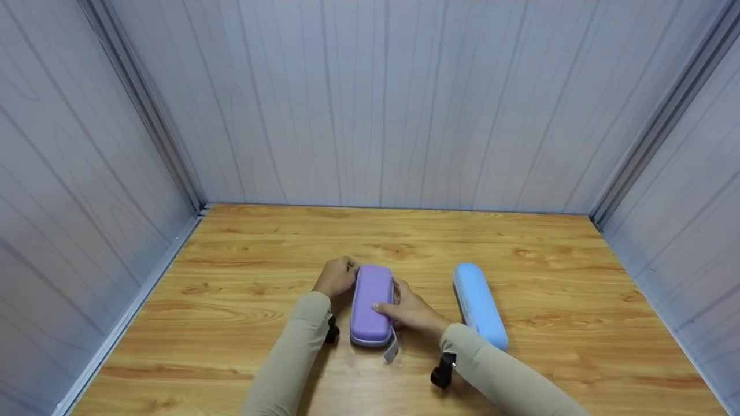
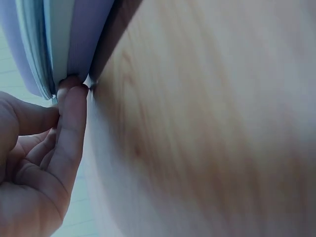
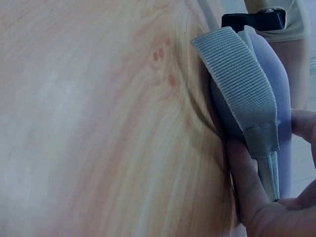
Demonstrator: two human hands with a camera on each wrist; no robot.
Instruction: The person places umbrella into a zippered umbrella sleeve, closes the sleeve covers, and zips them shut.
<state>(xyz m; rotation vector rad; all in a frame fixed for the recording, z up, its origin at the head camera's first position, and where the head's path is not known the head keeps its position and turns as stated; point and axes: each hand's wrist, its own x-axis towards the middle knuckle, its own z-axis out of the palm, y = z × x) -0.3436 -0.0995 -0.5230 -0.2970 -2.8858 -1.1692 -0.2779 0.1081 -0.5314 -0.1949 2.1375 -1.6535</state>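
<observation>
A purple zippered hard case (image 1: 372,300) lies lengthwise on the wooden table between both hands. My right hand (image 1: 413,309) grips its right side, thumb on top and fingers low along the side. From the near end sticks out a grey ribbed strap loop (image 3: 239,84). At the far left corner is my left hand (image 1: 337,276), with thumb and fingertips pinched together at the zipper line (image 2: 44,54). Those fingertips mostly hide the zipper pull between them. In the left wrist view they touch the end of the case, close over the table.
A light blue elongated case (image 1: 480,306) lies on the table to the right, partly behind the right forearm. Pale panel walls (image 1: 381,104) enclose the wooden table (image 1: 243,248) at the back and both sides. Black wrist camera mounts (image 1: 444,371) hang beneath the sleeves.
</observation>
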